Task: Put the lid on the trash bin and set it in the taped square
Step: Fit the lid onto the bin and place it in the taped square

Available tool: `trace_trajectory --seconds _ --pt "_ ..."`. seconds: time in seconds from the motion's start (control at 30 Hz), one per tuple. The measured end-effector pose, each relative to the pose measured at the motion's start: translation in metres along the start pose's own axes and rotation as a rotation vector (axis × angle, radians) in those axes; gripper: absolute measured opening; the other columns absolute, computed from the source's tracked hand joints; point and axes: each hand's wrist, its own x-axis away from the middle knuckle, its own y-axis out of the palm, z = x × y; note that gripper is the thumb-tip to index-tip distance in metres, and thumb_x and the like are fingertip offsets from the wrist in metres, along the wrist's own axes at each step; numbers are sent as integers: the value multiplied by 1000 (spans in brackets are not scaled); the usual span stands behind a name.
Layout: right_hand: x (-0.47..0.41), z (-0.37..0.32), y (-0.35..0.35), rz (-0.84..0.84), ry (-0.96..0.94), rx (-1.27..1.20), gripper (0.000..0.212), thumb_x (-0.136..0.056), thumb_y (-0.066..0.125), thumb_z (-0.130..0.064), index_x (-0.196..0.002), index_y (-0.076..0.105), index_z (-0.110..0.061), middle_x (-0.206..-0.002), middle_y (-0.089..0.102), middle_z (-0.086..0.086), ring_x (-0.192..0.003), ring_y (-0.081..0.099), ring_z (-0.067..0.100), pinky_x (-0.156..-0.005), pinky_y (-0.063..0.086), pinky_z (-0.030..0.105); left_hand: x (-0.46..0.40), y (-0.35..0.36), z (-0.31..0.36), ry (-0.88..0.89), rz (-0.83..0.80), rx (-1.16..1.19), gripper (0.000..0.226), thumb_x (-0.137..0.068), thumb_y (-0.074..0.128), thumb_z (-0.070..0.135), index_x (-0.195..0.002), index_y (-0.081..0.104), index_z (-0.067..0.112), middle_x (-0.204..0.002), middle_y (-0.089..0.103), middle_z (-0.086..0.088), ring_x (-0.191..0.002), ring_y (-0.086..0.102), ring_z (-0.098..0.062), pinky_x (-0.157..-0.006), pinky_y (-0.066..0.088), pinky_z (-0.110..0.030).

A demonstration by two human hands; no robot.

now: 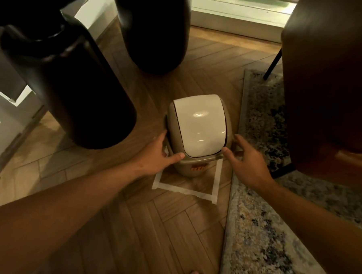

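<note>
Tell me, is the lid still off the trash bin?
No, the white lid sits on the trash bin, covering its top.

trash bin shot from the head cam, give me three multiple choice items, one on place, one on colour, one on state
1. Where does the trash bin stand?
A. on the rug
B. inside the taped square
C. on a chair

2. What colour is the swing lid?
A. white
B. red
C. blue

3. How are the hands?
A. both clenched in fists
B. left hand and right hand open, one on each side of the bin
C. one holds the lid in the air

Key: 1 B, tape lines frame its base on the wood floor; 2 A, the glossy flap reads white; 3 B, fingers spread at the rim.
</note>
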Motion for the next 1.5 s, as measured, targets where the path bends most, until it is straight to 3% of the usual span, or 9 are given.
trace_trajectory --seconds 0.2,0.3,0.4,0.63,0.8,1.1,1.3,1.4,1.5 --pt "8 -6 -1 -29 -51 -29 64 -98 67 -44 -156 42 -35 -140 66 -3 -125 64 18 -103 51 32 -3 12 1 54 -42 14 118 -79 82 46 -162 -1 36 -169 20 3 -143 44 -19 -110 47 -32" --pt "13 -6 1 -32 -42 -32 65 -98 68 -44 -156 40 -38 -124 71 -7 -104 71 14 -99 57 36 -5 13 -2 47 -44 6 120 -79 83 43 -162 -3 38 -169 20 4 -145 40 -17 -110 43 -28" --pt "19 -6 4 -24 -50 -29 64 -99 68 -41 -156 39 -39 -116 70 -13 -96 72 14 -95 60 41 -7 10 -7 40 -38 -31 116 -78 83 45 -161 2 42 -167 24 5 -146 39 -17 -114 41 -36" --pt "34 0 9 -46 -49 -20 70 -98 64 -45 -160 32 -39 -138 68 -6 -126 65 16 -100 59 46 -12 3 -8 23 -4 -98 105 -83 82 26 -163 14 33 -163 31 0 -138 48 -26 -112 46 -43" --pt "44 6 15 -64 -30 2 75 -99 64 -43 -164 26 -36 -142 67 1 -132 61 15 -98 60 46 -15 -4 -5 64 54 -162 87 -88 78 20 -160 29 21 -158 39 -6 -132 52 -27 -104 44 -30" --pt "52 13 16 -52 -65 15 71 -100 65 -38 -162 33 -30 -145 64 0 -135 58 15 -103 54 35 -17 -10 -5 65 15 -188 83 -92 73 23 -161 26 25 -158 42 -3 -136 51 -25 -111 44 -38" --pt "43 7 7 -3 -165 -61 85 -94 75 -39 -162 25 -31 -161 43 -10 -139 40 -2 -109 40 24 -10 -10 -3 119 72 -209 103 -85 79 41 -163 14 23 -168 20 -1 -151 27 -20 -110 25 -27" --pt "30 7 3 -36 -159 -47 115 -86 80 -49 -167 2 -27 -176 9 -6 -159 16 10 -125 25 32 -11 -12 3 174 93 -198 124 -76 84 50 -163 -2 28 -172 3 3 -155 11 -17 -115 16 -30" --pt "13 10 6 -66 -149 -6 133 -77 85 -54 -167 -9 -24 -177 -2 -4 -162 4 13 -128 16 32 -18 -12 13 206 56 -195 136 -72 87 49 -161 -13 30 -172 -3 5 -154 3 -11 -117 11 -31"
